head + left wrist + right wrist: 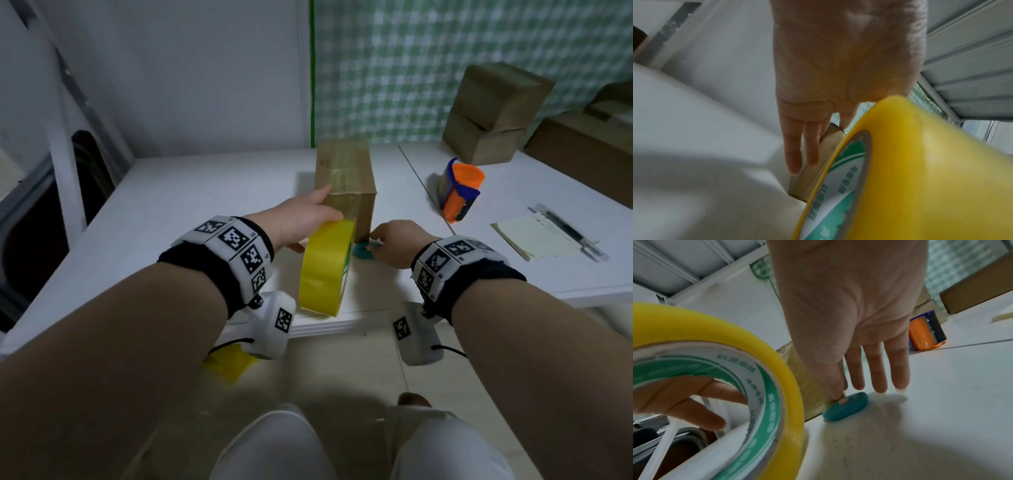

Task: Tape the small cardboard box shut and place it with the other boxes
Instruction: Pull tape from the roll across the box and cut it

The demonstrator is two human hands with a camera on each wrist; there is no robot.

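Note:
The small cardboard box [346,178] stands on the white table [191,212], with glossy tape over its top and front. My left hand [301,219] lies along the box's left side with straight fingers [795,155] touching it. It holds a yellow tape roll [325,270] upright at the box's front; the roll hides the grip. A teal disc [361,253] lies at the box's lower front corner. My right hand [394,240] has a fingertip on the disc [849,407], its other fingers straight [877,369] and touching the table.
Two stacked cardboard boxes [493,113] stand at the back right beside a larger box [589,150]. An orange and blue tape dispenser [460,192] lies right of the small box. A notepad [537,236] and pen [568,229] lie further right. The table's front edge [325,325] is just under the roll.

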